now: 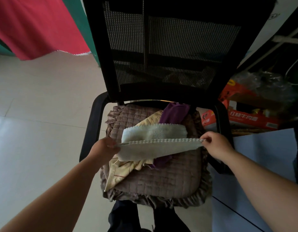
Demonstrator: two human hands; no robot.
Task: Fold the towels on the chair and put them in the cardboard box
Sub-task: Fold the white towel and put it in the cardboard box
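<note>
A pale green towel (pixel 155 141) is stretched above the chair seat. My left hand (pixel 105 147) pinches its left corner and my right hand (pixel 215 144) pinches its right corner, so the near edge is lifted and the far half sags back onto the seat. Under it lie a cream towel (pixel 121 168) and a purple towel (pixel 175 113), both crumpled. They rest on the quilted brown cushion (pixel 170 180) of the black mesh-backed chair (pixel 161 47). An open red and orange cardboard box (pixel 250 113) stands on the floor to the right of the chair.
A pale blue-grey tabletop (pixel 262 164) fills the right foreground, close to the chair's right armrest. Clear plastic wrapping (pixel 265 82) lies behind the box. A red cloth (pixel 36 25) hangs at the upper left over a light tiled floor (pixel 36 114).
</note>
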